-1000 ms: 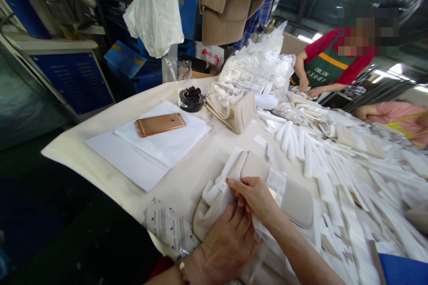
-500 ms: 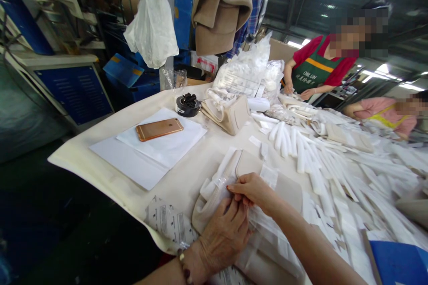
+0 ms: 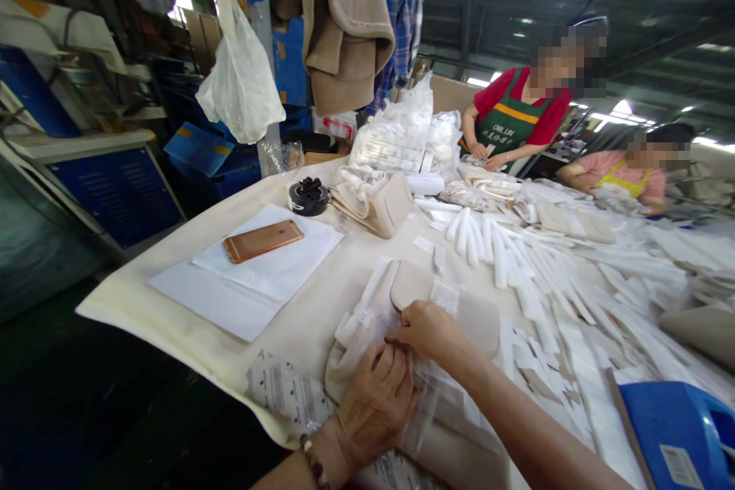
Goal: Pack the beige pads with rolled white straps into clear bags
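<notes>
A folded beige fabric piece point(image 3: 476, 318) with white straps lies near the table's front edge, partly inside a clear plastic bag point(image 3: 367, 321). My left hand point(image 3: 376, 402) rests on the bag with fingers curled, pressing the bundle down. My right hand point(image 3: 428, 329) reaches across from the right and pinches the bag's edge over the beige piece. Both hands touch at the fingertips. What lies under my palms is hidden.
A gold phone point(image 3: 262, 240) lies on white paper sheets point(image 3: 218, 295) at the left. A black round holder point(image 3: 308, 196), another beige bundle point(image 3: 376, 207) and bagged stock point(image 3: 396, 134) stand behind. White strips point(image 3: 517, 260) cover the right. A blue bin point(image 3: 681, 429) sits front right. Two people point(image 3: 517, 126) work opposite.
The view has swung slightly right and up. My hands have stayed on the bagged bundle, the right fingers shifting a little toward me along the bag's edge.
</notes>
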Demonstrator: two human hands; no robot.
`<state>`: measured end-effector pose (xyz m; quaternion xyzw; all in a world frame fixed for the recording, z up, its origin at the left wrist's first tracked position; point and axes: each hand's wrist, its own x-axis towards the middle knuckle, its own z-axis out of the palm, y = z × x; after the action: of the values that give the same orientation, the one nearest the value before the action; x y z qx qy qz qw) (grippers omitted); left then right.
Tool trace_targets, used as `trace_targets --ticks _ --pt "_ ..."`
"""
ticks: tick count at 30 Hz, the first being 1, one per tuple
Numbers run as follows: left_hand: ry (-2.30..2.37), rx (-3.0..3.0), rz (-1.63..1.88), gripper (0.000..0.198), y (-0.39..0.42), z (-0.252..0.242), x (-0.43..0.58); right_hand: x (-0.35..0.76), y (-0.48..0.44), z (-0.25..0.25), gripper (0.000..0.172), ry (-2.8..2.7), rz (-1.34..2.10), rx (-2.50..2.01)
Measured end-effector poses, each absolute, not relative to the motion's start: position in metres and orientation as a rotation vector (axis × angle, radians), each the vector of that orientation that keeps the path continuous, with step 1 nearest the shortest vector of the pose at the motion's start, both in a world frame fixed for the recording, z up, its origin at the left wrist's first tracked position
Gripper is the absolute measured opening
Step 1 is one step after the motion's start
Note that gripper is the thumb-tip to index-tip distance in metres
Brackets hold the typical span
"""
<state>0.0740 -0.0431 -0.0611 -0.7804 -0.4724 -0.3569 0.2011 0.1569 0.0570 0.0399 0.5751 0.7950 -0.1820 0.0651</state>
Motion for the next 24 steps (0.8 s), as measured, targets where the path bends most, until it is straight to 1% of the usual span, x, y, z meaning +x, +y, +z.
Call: trace_targets --ticks 4,7,10,13,15,18,21,24 --pt "-1.323 -2.193 -1.138 0.031 -0.044 -0.055 0.074 0.157 0.053 0.046 0.021 2.417 -0.451 1.748" --pt "-1.309 -2.264 -1.250 0.027 -0.050 -0.042 0.062 0.167 0.047 0.051 0.019 2.455 -0.451 1.779" --pt "-1.353 -2.183 -1.354 0.019 -0.056 -0.028 0.038 0.193 0.031 0.052 0.016 2.530 -0.478 1.835" --pt "-1.459 -2.018 -1.315 0.017 -0.058 -0.019 0.011 0.231 0.007 0.040 0.022 2.782 -0.423 1.959" --pt "-1.478 -2.011 -1.262 0.017 -0.054 -0.016 0.000 0.256 -0.010 0.026 0.020 3.086 -0.269 1.970" --pt "-1.410 -2.102 -1.189 0.020 -0.042 -0.012 -0.004 0.283 -0.029 0.005 0.012 3.365 0.154 1.892" --pt "-1.263 -2.267 -1.107 0.025 -0.031 -0.005 0.004 0.296 -0.042 -0.009 0.016 3.395 0.522 1.809" --pt "-1.116 -2.429 -1.113 0.024 -0.027 0.004 0.014 0.303 -0.051 -0.015 0.021 3.336 0.708 1.752"
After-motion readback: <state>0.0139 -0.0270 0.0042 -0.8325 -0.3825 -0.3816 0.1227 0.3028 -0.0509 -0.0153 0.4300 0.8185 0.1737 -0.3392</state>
